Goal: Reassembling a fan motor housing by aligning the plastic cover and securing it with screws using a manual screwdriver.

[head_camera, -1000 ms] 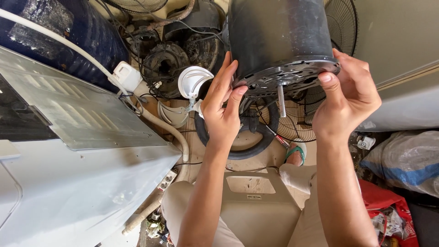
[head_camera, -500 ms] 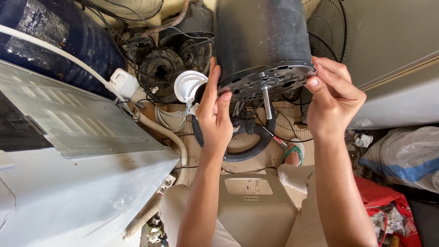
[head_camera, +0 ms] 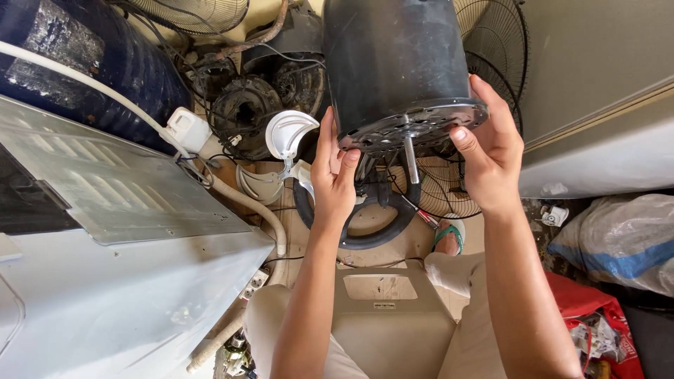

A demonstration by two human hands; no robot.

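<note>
Both hands hold a large black motor up in the upper middle of the frame, its round end plate tilted toward the camera with a short metal shaft sticking out of the centre. The left hand presses flat against the lower left edge of the end plate, fingers straight and pointing up, thumb on the rim. The right hand cups the right side of the plate, fingers wrapped behind the body and the thumb lying across the rim, so the motor is clamped between the two palms.

Below the motor, in the middle of the frame, a black rubber ring lies on the floor, with a wire fan guard just beside it. Left of the left hand stands a white plastic part with a curved disc. A pale corrugated hose runs along the edge of a white appliance casing that fills the lower left. A beige stool sits between the person's knees at the bottom centre. At the lower right lie a red bag and a clear plastic sack.
</note>
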